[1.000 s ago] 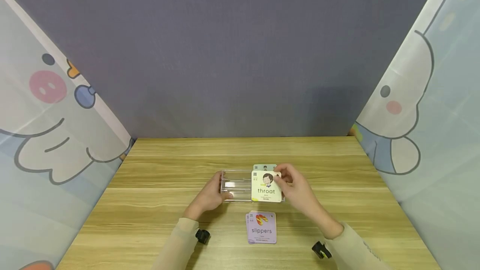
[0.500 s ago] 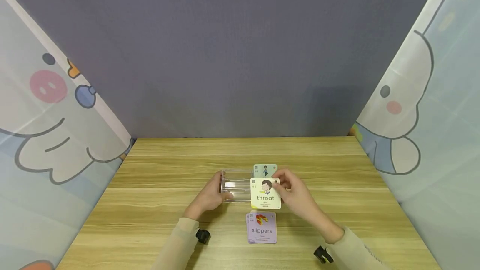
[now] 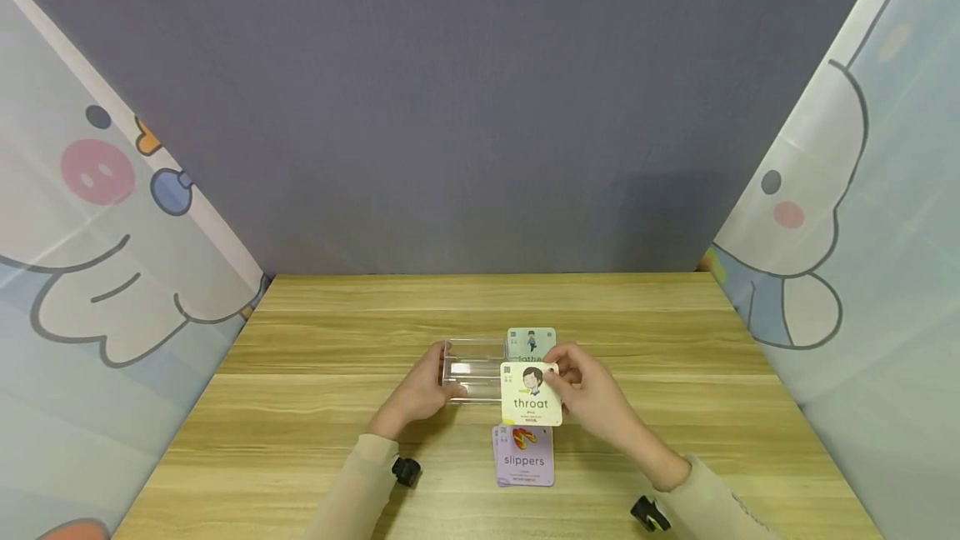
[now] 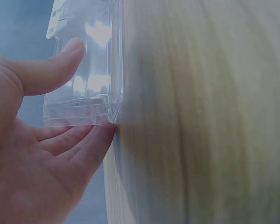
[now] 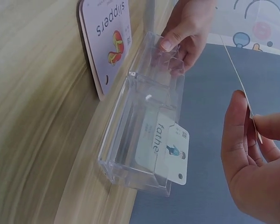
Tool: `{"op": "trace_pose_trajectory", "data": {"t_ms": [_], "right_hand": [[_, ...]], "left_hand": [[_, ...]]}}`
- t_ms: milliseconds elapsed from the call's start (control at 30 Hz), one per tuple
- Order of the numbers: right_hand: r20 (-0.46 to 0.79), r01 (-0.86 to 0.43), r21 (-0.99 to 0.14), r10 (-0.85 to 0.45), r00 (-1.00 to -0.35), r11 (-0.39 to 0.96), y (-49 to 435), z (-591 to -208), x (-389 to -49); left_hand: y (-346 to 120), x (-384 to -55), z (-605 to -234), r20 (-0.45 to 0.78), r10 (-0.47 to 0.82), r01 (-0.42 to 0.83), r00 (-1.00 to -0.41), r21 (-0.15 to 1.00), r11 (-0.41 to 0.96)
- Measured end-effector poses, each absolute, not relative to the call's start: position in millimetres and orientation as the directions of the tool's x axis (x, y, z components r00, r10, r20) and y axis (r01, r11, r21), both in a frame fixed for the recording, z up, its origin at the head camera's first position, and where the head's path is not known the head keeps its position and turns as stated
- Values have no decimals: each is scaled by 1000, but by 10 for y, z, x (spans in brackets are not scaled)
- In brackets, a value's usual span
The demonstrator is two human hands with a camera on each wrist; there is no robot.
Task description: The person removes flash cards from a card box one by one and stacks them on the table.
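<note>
My left hand [image 3: 415, 390] grips the left end of a clear plastic box [image 3: 474, 369], thumb on the near side and fingers at its end wall. Between thumb and fingers my right hand [image 3: 596, 398] pinches a pale yellow word card [image 3: 531, 405] reading "throat". That card is raised above the box, and it appears edge-on in the right wrist view. A pale green card [image 5: 170, 149], its word starting "fathe", leans in the box's right compartment. Nearer me, a purple "slippers" card [image 3: 523, 458] lies on top of other cards.
The box stands on a wood-grain table [image 3: 337, 315]. A plain grey-blue wall [image 3: 480, 107] rises behind the table. Cartoon-printed cloths hang at both sides. A dark wrist device [image 3: 406, 472] shows beside the left sleeve, another [image 3: 649, 513] beside the right.
The "throat" card in my right hand has moved toward me, uncovering more of the green card and overlapping the top of the "slippers" card from above. The left hand and box have stayed put.
</note>
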State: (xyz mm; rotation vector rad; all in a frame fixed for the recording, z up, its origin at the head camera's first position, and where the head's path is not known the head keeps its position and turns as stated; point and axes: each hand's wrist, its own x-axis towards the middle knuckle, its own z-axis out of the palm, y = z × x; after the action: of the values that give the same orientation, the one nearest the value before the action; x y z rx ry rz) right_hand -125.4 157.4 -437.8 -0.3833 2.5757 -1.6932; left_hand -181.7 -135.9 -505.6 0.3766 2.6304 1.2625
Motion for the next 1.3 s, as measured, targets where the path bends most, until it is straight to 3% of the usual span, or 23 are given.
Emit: {"op": "trace_pose_trajectory", "data": {"t_ms": [1300], "right_hand": [[59,-171,-902,-278,-959,397,1541,-4700,-1137]], "left_hand": [[-1367,-1813,-5058,-81,314,130,-946,793,595]]}}
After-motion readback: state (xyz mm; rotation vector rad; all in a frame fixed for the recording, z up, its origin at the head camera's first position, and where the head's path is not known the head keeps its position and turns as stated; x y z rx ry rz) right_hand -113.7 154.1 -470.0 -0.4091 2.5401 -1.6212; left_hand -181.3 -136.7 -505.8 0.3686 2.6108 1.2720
